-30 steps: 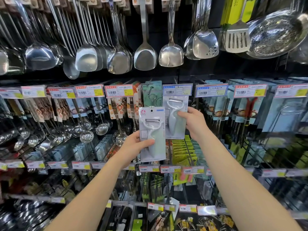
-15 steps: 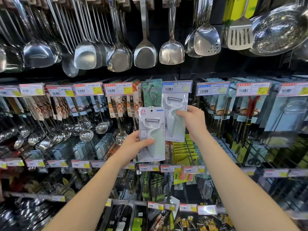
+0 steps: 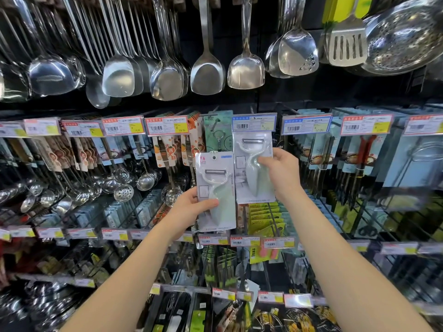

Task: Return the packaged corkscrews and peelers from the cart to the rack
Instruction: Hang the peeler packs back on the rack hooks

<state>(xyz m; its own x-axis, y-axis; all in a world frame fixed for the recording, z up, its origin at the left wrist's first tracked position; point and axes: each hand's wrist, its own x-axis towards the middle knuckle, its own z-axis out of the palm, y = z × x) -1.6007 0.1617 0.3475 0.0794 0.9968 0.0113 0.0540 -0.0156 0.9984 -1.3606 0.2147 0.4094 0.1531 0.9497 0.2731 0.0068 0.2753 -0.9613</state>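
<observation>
Left hand (image 3: 191, 207) grips the lower edge of a packaged peeler (image 3: 215, 190), thumb across its pale green handle, holding the card upright in front of the rack (image 3: 335, 245). Right hand (image 3: 282, 173) pinches a second packaged peeler (image 3: 254, 168) just beside it, higher, its top under a blue price tag (image 3: 254, 122); it seems to hang on a hook, though the tag hides that.

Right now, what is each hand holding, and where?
Left hand holds a packaged peeler at its lower left edge; right hand holds another peeler pack at its right edge.
</observation>
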